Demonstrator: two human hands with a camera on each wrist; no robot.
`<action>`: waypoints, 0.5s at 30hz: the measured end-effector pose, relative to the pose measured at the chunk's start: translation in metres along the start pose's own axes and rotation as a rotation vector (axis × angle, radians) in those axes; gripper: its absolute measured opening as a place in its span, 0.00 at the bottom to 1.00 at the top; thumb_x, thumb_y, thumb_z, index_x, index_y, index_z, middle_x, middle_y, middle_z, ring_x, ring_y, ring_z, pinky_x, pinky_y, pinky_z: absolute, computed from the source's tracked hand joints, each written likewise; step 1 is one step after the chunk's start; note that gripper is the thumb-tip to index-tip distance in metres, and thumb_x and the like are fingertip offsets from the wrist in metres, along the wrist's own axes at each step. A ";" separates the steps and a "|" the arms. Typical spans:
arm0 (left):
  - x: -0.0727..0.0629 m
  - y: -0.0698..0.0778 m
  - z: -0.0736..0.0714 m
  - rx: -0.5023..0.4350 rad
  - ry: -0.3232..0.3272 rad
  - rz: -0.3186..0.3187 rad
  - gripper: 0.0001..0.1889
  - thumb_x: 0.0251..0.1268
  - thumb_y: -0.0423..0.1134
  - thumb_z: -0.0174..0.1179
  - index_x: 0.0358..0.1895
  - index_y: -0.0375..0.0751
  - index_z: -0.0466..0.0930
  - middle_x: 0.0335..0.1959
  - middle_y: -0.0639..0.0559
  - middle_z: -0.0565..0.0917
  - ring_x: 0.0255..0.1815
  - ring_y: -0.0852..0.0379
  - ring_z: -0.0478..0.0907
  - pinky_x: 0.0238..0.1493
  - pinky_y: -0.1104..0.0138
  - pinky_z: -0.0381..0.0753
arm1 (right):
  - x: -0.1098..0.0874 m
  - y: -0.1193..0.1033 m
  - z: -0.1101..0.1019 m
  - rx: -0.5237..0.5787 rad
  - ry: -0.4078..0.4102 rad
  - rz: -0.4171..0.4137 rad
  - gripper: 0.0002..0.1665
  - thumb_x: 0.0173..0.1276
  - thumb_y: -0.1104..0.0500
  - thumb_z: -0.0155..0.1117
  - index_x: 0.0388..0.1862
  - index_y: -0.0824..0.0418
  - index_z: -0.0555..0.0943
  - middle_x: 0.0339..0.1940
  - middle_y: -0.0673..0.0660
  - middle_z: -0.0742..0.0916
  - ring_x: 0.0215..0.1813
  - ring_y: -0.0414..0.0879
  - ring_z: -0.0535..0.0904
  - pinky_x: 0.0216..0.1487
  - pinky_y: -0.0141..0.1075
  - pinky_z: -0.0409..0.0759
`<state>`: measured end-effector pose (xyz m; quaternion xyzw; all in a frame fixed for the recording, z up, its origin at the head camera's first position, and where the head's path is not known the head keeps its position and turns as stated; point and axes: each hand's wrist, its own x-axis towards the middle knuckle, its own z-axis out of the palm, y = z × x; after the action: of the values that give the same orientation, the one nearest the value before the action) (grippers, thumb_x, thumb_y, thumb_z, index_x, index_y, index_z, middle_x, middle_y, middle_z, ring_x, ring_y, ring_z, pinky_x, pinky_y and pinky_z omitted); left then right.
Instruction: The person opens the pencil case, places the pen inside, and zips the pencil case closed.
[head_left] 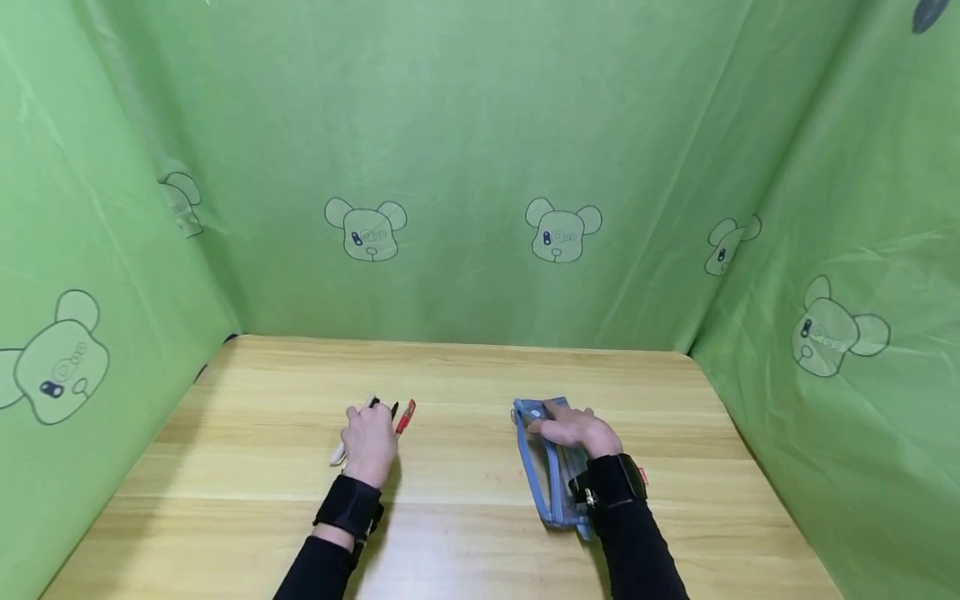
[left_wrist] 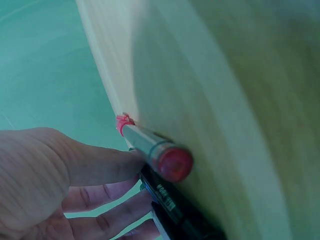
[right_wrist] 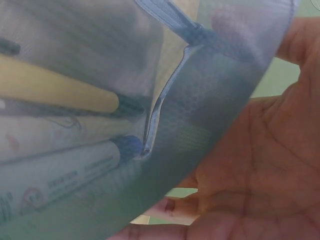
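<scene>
On the left part of the table, my left hand (head_left: pixel 371 442) is lowered over a small group of pens. Its thumb and fingers pinch a black pen (left_wrist: pixel 177 210) with pale lettering. A clear-barrelled red pen (head_left: pixel 406 417) lies right beside the thumb. Past the hand's left side pokes a white, stick-like thing (head_left: pixel 337 455), mostly covered. Over to the right, my right hand (head_left: pixel 581 431) grips the far end of a blue see-through pencil case (head_left: pixel 555 492). Through its mesh show a cream pen (right_wrist: pixel 55 85) and a white marker (right_wrist: pixel 65 177) with a blue end.
The light wooden table (head_left: pixel 465 500) carries these things. Green cloth (head_left: pixel 465 283) printed with bear heads hangs along its back and both sides. Bare tabletop separates the pens from the pencil case.
</scene>
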<state>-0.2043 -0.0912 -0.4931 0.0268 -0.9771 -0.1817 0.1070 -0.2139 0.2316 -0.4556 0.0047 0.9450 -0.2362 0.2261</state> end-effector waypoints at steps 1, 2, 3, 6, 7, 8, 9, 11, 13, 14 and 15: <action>0.000 0.000 -0.001 -0.002 -0.001 -0.003 0.03 0.57 0.22 0.59 0.29 0.29 0.82 0.32 0.29 0.84 0.41 0.34 0.78 0.29 0.43 0.84 | 0.000 0.000 0.000 0.001 0.001 0.001 0.48 0.70 0.39 0.53 0.83 0.58 0.55 0.79 0.70 0.66 0.81 0.77 0.46 0.79 0.71 0.45; 0.000 0.000 -0.001 -0.004 -0.003 -0.007 0.04 0.57 0.22 0.59 0.28 0.29 0.82 0.32 0.29 0.84 0.41 0.34 0.78 0.29 0.43 0.84 | 0.000 0.000 -0.001 0.000 0.002 -0.001 0.48 0.70 0.39 0.53 0.83 0.58 0.55 0.79 0.70 0.67 0.81 0.77 0.47 0.79 0.71 0.45; 0.001 0.000 -0.002 -0.005 -0.008 -0.009 0.04 0.57 0.22 0.59 0.28 0.29 0.82 0.32 0.29 0.84 0.42 0.34 0.78 0.30 0.44 0.85 | 0.000 0.000 -0.001 0.001 0.003 0.001 0.48 0.70 0.39 0.53 0.83 0.58 0.55 0.79 0.70 0.67 0.81 0.78 0.46 0.79 0.71 0.45; 0.001 0.001 -0.003 -0.006 -0.026 -0.012 0.04 0.57 0.22 0.59 0.28 0.30 0.82 0.33 0.29 0.85 0.42 0.34 0.78 0.31 0.43 0.85 | 0.001 -0.001 -0.001 -0.005 -0.002 -0.009 0.48 0.71 0.39 0.53 0.83 0.59 0.55 0.79 0.70 0.67 0.81 0.76 0.48 0.80 0.70 0.43; 0.001 0.002 -0.003 -0.007 -0.029 -0.013 0.04 0.57 0.22 0.59 0.28 0.30 0.82 0.33 0.29 0.85 0.42 0.34 0.78 0.31 0.43 0.85 | 0.001 -0.001 -0.001 -0.007 -0.003 -0.013 0.48 0.71 0.40 0.53 0.83 0.60 0.55 0.79 0.70 0.67 0.81 0.75 0.49 0.80 0.69 0.42; 0.001 0.002 -0.003 -0.006 -0.027 -0.012 0.05 0.57 0.22 0.59 0.28 0.30 0.82 0.33 0.29 0.85 0.42 0.33 0.78 0.32 0.43 0.85 | 0.001 -0.001 -0.001 -0.011 -0.004 -0.016 0.48 0.71 0.40 0.53 0.82 0.60 0.55 0.79 0.70 0.67 0.81 0.74 0.50 0.80 0.69 0.42; 0.001 0.002 -0.003 0.000 -0.024 -0.010 0.05 0.57 0.22 0.59 0.28 0.30 0.82 0.33 0.29 0.85 0.42 0.33 0.78 0.32 0.43 0.84 | 0.001 -0.001 -0.001 -0.010 -0.005 -0.016 0.48 0.71 0.40 0.53 0.82 0.60 0.55 0.79 0.70 0.67 0.82 0.74 0.51 0.81 0.69 0.42; 0.002 0.003 -0.002 0.012 -0.011 -0.005 0.05 0.57 0.22 0.59 0.27 0.30 0.82 0.33 0.29 0.86 0.41 0.33 0.78 0.35 0.43 0.84 | 0.001 -0.001 -0.001 -0.010 -0.007 -0.019 0.48 0.71 0.40 0.53 0.82 0.61 0.55 0.79 0.70 0.68 0.82 0.72 0.52 0.81 0.68 0.41; 0.002 0.003 -0.001 0.026 0.005 0.001 0.05 0.56 0.21 0.60 0.27 0.30 0.82 0.32 0.29 0.86 0.41 0.33 0.78 0.37 0.44 0.82 | 0.001 -0.001 -0.001 -0.010 -0.007 -0.021 0.48 0.71 0.40 0.53 0.82 0.61 0.55 0.78 0.70 0.68 0.82 0.72 0.53 0.81 0.68 0.41; 0.002 0.003 -0.001 0.031 0.013 0.004 0.05 0.55 0.21 0.60 0.26 0.31 0.82 0.32 0.30 0.86 0.41 0.32 0.78 0.38 0.44 0.81 | 0.001 -0.001 -0.001 -0.010 -0.006 -0.020 0.48 0.71 0.40 0.53 0.82 0.61 0.55 0.78 0.70 0.68 0.81 0.72 0.52 0.81 0.68 0.41; 0.002 0.003 -0.001 0.035 0.019 0.007 0.05 0.54 0.21 0.60 0.26 0.31 0.82 0.32 0.30 0.86 0.41 0.32 0.78 0.38 0.44 0.80 | 0.001 -0.001 -0.001 -0.006 -0.005 -0.016 0.48 0.71 0.40 0.53 0.82 0.61 0.55 0.78 0.70 0.68 0.82 0.73 0.52 0.81 0.68 0.41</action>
<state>-0.2065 -0.0886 -0.4908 0.0270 -0.9792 -0.1638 0.1164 -0.2151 0.2312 -0.4549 -0.0042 0.9452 -0.2351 0.2265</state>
